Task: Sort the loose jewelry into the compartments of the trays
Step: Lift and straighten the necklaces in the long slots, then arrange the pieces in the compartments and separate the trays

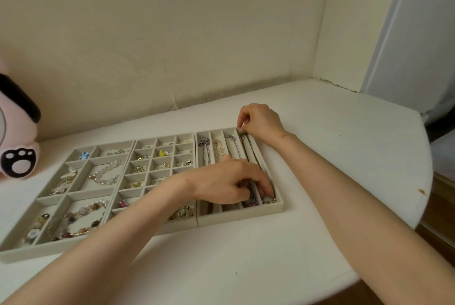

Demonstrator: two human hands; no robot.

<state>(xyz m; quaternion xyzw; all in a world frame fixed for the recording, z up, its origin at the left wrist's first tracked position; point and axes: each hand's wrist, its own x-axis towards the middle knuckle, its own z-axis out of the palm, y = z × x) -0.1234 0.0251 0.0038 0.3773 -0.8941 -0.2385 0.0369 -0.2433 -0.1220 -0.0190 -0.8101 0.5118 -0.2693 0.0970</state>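
Three grey trays sit side by side on the white bench (320, 157). At the far end of the right tray (241, 217), the right hand (261, 122) pinches the top of a thin chain (242, 136) that lies in one of its long slots. The left hand (229, 179) curls its fingers down into the near end of those slots; whether it grips the chain cannot be told. A pink plush toy (17, 152) stands far left.

Trays, compartmented: 3, in a row from 9 to 3 o'clock: left tray (22, 256), middle tray (165, 135), right tray (241, 217).
Hands: 2: left hand (229, 179), right hand (261, 121).
Plush toy (17, 137): 1, at 9 o'clock.
Surface (320, 157): 1.
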